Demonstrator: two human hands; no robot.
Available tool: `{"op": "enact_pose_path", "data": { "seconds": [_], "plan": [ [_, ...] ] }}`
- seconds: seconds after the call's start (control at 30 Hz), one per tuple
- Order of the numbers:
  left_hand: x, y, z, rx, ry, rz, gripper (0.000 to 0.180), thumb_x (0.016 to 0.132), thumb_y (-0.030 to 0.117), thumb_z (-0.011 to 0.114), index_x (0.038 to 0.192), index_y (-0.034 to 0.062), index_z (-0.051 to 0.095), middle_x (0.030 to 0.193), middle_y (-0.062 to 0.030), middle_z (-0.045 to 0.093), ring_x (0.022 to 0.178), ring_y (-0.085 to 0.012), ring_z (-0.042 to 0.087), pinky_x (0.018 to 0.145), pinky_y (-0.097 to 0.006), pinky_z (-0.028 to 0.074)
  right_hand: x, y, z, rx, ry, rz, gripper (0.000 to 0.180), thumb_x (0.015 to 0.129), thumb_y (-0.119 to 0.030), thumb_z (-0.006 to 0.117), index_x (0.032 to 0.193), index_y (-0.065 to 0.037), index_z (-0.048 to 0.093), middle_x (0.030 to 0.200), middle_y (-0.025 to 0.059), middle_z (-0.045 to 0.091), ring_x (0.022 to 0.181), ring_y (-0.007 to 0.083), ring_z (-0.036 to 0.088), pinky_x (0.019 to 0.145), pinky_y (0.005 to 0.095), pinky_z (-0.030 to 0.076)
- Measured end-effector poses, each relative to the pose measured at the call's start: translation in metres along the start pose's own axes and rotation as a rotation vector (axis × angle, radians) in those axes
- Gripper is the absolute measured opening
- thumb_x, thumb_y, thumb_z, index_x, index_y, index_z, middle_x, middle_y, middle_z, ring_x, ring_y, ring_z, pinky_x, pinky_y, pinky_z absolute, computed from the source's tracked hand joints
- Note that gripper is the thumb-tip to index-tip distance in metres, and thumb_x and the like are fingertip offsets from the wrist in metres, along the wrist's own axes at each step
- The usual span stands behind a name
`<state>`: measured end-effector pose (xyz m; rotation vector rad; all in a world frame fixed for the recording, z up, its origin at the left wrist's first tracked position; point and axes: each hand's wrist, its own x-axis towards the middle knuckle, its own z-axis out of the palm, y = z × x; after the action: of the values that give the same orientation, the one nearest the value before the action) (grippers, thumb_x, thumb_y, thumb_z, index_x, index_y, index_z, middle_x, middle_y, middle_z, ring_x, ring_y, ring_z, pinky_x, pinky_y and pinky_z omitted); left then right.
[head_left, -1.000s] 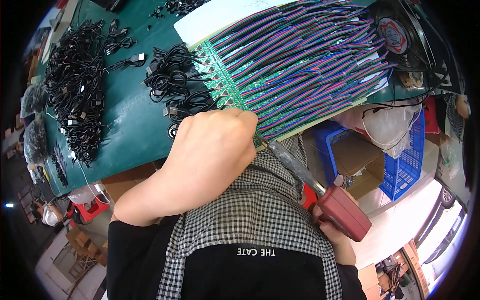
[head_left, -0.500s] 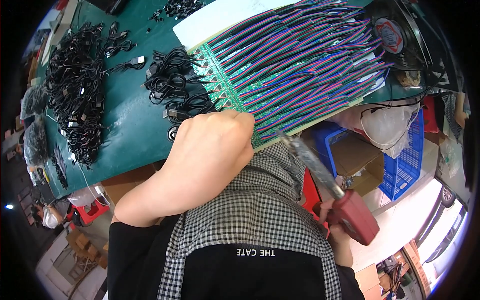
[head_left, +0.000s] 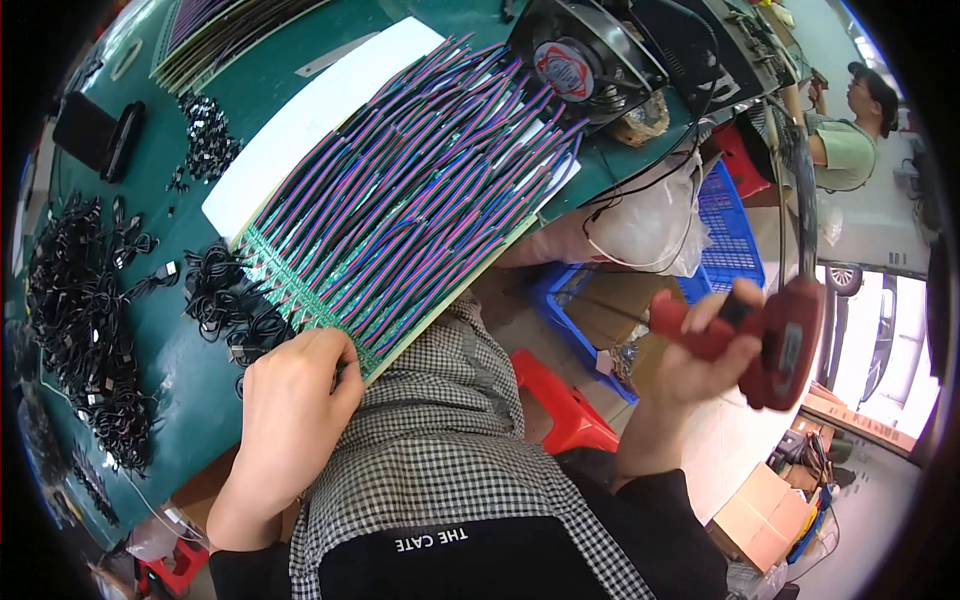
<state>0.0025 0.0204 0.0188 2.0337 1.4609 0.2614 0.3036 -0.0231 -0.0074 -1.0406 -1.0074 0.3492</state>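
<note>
One person, two bare hands, one soldering gun [head_left: 790, 345]: the tool, half a second ago near the edge of the circuit board [head_left: 265, 262], now swings up well to the board's right. That apparently means a pause in contact with the board. The right hand [head_left: 700, 365] has its fingers wrapped around the red handle. The left hand [head_left: 300, 400] stays at the board's near left corner, fingers curled; I cannot tell what the hidden fingertips grip. The board lies on the green surface [head_left: 190, 385], one fan [head_left: 570, 65] standing beyond its right end. Coloured wires [head_left: 400, 180] cover it, too many to count, as are the black cables [head_left: 215, 290] bunched along its left and heaped farther out. At least one more wired board [head_left: 215, 45] lies beyond; one co-worker [head_left: 850, 145] is off to its right.
</note>
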Motion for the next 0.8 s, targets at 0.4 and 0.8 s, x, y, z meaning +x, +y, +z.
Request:
{"op": "enact_pose_path", "data": {
  "seconds": [0.4, 0.8],
  "plan": [
    [-0.019, -0.019, -0.001, 0.069, 0.117, 0.305, 0.017, 0.067, 0.008, 0.066, 0.083, 0.0041, 0.061, 0.088, -0.0076, 0.052, 0.083, -0.0241, 0.052, 0.073, -0.033, 0.04, 0.007, 0.011, -0.013, -0.148, 0.253, 0.203, 0.037, 0.091, -0.025, 0.049, 0.121, -0.004, 0.04, 0.111, 0.0141, 0.049, 0.064, 0.0113, 0.045, 0.047, 0.0251, 0.045],
    [-0.005, -0.168, -0.067, 0.447, 0.442, -0.43, 0.028, 0.074, 0.002, 0.056, 0.101, 0.0004, 0.058, 0.079, -0.0147, 0.059, 0.075, -0.0285, 0.058, 0.073, -0.034, 0.046, -0.013, -0.009, -0.009, -0.19, 0.165, 0.113, 0.043, 0.09, -0.026, 0.049, 0.123, -0.002, 0.036, 0.112, 0.0151, 0.048, 0.06, 0.0128, 0.046, 0.045, 0.0256, 0.046]
  ]
}}
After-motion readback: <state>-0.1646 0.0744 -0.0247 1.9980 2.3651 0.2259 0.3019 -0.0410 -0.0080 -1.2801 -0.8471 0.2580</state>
